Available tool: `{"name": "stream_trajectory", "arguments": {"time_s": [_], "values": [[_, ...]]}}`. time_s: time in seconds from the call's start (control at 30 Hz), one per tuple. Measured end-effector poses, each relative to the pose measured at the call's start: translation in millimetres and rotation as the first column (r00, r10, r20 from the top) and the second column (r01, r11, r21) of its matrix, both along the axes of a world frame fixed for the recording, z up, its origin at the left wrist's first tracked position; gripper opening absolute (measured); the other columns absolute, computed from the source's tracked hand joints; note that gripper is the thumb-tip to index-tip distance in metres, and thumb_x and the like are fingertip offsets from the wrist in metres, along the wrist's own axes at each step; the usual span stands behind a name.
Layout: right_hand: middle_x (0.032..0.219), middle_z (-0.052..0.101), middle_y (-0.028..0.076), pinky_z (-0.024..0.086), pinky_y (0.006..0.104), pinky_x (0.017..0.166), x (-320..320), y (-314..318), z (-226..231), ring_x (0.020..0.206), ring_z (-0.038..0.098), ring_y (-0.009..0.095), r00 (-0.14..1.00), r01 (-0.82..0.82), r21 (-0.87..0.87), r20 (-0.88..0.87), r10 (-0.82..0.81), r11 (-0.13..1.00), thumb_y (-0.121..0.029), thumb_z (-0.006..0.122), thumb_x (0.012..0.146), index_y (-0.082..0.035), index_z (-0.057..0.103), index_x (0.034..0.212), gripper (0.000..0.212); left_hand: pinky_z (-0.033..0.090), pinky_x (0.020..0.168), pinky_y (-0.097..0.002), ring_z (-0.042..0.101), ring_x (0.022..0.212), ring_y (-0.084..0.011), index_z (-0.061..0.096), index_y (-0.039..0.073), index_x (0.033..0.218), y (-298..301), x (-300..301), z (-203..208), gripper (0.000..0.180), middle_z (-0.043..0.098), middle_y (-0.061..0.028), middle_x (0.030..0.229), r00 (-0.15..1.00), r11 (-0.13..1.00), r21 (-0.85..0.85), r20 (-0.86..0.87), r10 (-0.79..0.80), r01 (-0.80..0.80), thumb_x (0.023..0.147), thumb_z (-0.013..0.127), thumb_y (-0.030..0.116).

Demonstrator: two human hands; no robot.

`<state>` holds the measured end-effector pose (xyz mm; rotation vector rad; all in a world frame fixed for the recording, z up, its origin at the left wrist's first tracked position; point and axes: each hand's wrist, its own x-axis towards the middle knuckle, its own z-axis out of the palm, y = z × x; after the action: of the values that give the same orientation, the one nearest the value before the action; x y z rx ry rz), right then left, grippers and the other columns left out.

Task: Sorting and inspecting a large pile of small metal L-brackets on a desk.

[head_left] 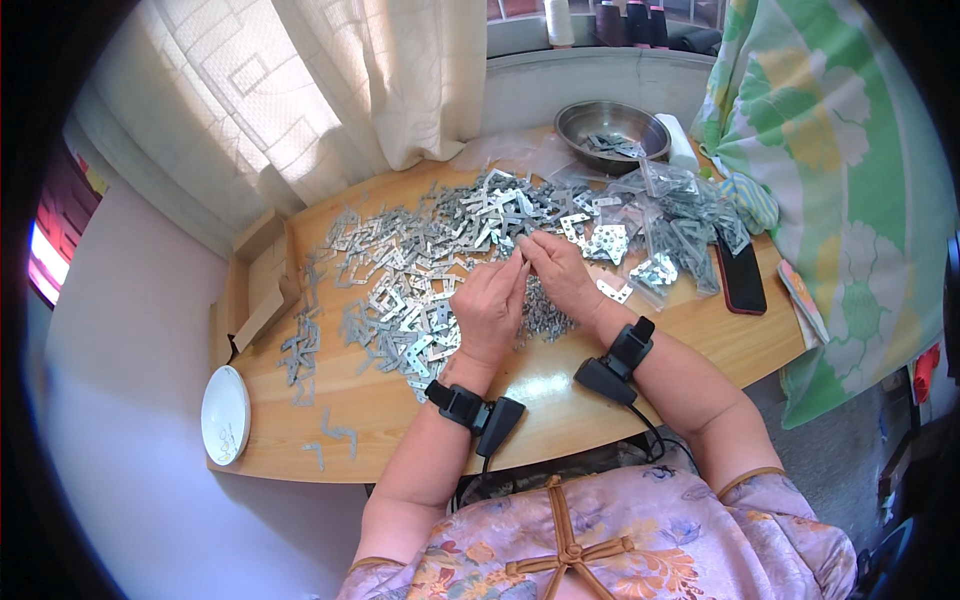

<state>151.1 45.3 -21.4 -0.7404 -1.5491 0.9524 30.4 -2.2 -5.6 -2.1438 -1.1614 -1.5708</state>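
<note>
My left hand (490,308) and my right hand (563,278) meet over the middle of the table, fingertips pinched close together. What they hold between them, if anything, is too small or hidden to name. Beyond and left of them spreads a large heap of flat L-shaped metal corner brackets (410,270) with holes. Just under the hands lies a pile of small screws (545,318), partly covered by them. To the right of my right hand are shiny metal plates (607,243) and clear plastic bags (690,215) filled with metal pieces.
A metal bowl (570,125) with brackets inside stands at the back right. A dark phone (741,278) lies by the right edge. At the left are an open cardboard box (262,318) and a white dish (225,385). A green patterned curtain (850,200) hangs at the right.
</note>
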Motion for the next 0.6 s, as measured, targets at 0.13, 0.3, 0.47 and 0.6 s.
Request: {"name": "stream_trajectory", "arguments": {"time_s": [0.13,0.3,0.47,0.6], "values": [[0.056,0.04,0.002,0.035,0.0259,0.05,-1,-3,2,0.055,0.038,0.008,0.999,-0.041,-0.119,-0.026,0.038,0.992,-0.024,0.048,0.09,0.0,0.048,0.068,0.033,0.045,0.054,-0.0285,0.057,0.06,-0.0213,0.065,0.002,0.094,1,1,-3,0.02,0.06,-0.0111,0.069,0.998,0.998,-0.068,0.06,0.004,0.0,0.074,0.065,0.004],[0.059,0.042,-0.002,0.034,0.0228,0.05,3,-4,8,0.055,0.039,0.007,0.97,-0.217,-0.262,-0.165,0.178,0.94,-0.025,0.046,0.091,-0.003,0.049,0.069,0.031,0.047,0.053,-0.0295,0.058,0.061,-0.0218,0.066,0.004,0.09,4,2,-3,0.016,0.061,-0.0081,0.071,0.998,0.999,-0.035,0.066,0.014,-0.012,0.074,0.066,0.009],[0.061,0.042,-0.004,0.031,0.02,0.049,11,-4,13,0.055,0.037,0.005,0.953,-0.29,-0.272,-0.169,0.251,0.918,-0.022,0.045,0.091,-0.005,0.051,0.072,0.026,0.047,0.054,-0.0294,0.059,0.062,-0.0217,0.066,0.005,0.09,2,1,0,0.016,0.062,-0.0078,0.073,0.999,0.999,-0.034,0.035,0.016,-0.015,0.074,0.066,0.01],[0.061,0.041,-0.003,0.03,0.0201,0.049,15,-3,17,0.054,0.036,0.006,0.929,-0.361,-0.284,-0.186,0.318,0.888,-0.02,0.046,0.09,-0.005,0.049,0.07,0.025,0.047,0.054,-0.0286,0.059,0.063,-0.0211,0.066,0.005,0.091,2,0,0,0.017,0.062,-0.0081,0.074,0.998,0.998,-0.054,0.067,-0.017,0.02,0.074,0.066,0.008]]}}
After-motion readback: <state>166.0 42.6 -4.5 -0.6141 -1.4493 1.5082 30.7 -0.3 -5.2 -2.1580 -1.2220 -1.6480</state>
